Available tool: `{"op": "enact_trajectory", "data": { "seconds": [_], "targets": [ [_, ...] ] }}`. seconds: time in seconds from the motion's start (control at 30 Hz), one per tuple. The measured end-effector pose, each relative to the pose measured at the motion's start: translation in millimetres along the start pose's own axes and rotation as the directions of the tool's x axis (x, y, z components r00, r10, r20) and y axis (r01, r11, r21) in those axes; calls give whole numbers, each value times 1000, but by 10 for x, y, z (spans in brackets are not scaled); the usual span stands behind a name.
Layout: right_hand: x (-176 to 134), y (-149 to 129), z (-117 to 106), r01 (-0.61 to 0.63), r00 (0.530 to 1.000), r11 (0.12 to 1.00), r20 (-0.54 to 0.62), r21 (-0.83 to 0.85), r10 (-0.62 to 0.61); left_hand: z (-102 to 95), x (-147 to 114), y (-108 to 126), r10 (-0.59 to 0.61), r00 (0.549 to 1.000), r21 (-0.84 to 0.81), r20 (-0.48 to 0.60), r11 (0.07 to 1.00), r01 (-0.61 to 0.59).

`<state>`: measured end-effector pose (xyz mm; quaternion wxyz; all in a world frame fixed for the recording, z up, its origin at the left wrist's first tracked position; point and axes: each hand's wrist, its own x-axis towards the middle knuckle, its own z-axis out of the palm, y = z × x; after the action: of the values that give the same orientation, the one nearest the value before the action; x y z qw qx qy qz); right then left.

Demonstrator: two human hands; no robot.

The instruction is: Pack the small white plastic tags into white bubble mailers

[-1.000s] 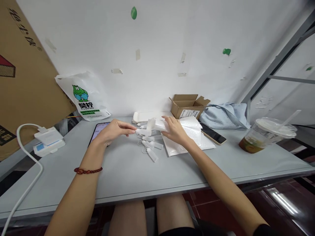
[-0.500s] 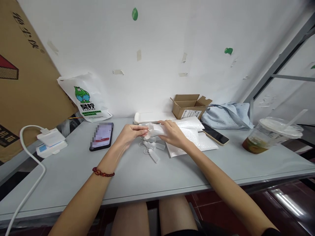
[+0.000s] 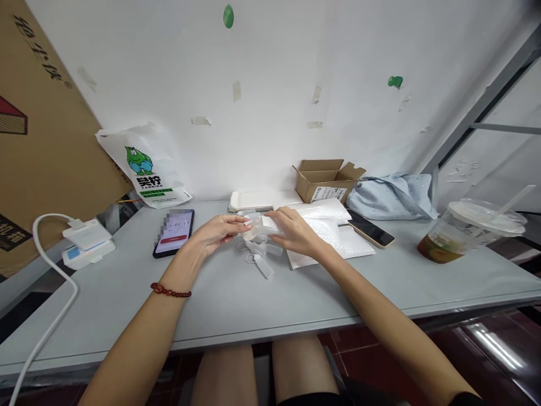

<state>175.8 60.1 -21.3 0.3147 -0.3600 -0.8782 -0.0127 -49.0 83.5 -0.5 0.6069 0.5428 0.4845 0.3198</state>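
My right hand [image 3: 292,232] is closed around a small whitish packet or box [image 3: 269,226], held just above the table. From the other side, my left hand [image 3: 220,233] pinches at its pale, translucent end, which I cannot make out clearly. Below the hands lies a loose pile of small translucent white tags [image 3: 264,266] with thin loops. White bubble mailers [image 3: 353,243] are stacked beside and partly under my right hand. A flat white box [image 3: 253,200] rests behind the hands, near the wall.
To the left are a black phone [image 3: 174,232] with its screen lit, a white charger [image 3: 88,245] with cable and a white bag [image 3: 154,169]. On the right are an open cardboard box [image 3: 325,179], another phone [image 3: 372,230], a pale blue cloth bag [image 3: 391,197] and a drink cup [image 3: 465,231].
My left hand has shifted slightly left, and its grip at the packet's end has changed. My right hand stays on the packet. The camera view has moved a little.
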Motion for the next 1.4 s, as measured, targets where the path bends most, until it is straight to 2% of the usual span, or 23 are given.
{"op": "enact_trajectory", "data": {
  "seconds": [0.13,0.23,0.37,0.47,0.53,0.67,0.77,0.87,1.17,1.4],
  "targets": [
    [-3,-19,-6,3,1000,999,7,38,-3,-31,56,-72,52,998,14,17,999,-53],
    [-6,-41,-18,7,1000,997,-19,72,-6,-25,67,-103,70,987,-50,146,997,-63],
    [-7,-74,-21,37,999,994,-37,104,-33,12,45,-110,45,942,-83,332,996,-18],
    [-9,-98,-14,44,999,994,-25,98,-41,50,32,-113,-1,922,-70,387,997,31],
    [-11,-116,-16,57,998,995,-24,86,-56,80,32,-117,-12,930,-78,368,996,44],
    [-6,-151,-45,96,994,995,-46,9,-95,141,40,-114,1,965,-172,261,984,45],
    [0,-154,-62,48,999,992,-5,-113,-49,159,37,-96,1,987,-248,158,968,39],
    [1,-131,-58,6,999,975,33,-223,2,156,33,-84,-15,997,-246,70,969,31],
    [12,-153,-2,30,997,944,78,-329,-5,202,82,-162,14,1000,-185,-22,983,-18],
    [-4,-36,-21,-70,995,948,47,-312,89,124,47,-66,32,999,-244,-32,969,-39]
  ]
}}
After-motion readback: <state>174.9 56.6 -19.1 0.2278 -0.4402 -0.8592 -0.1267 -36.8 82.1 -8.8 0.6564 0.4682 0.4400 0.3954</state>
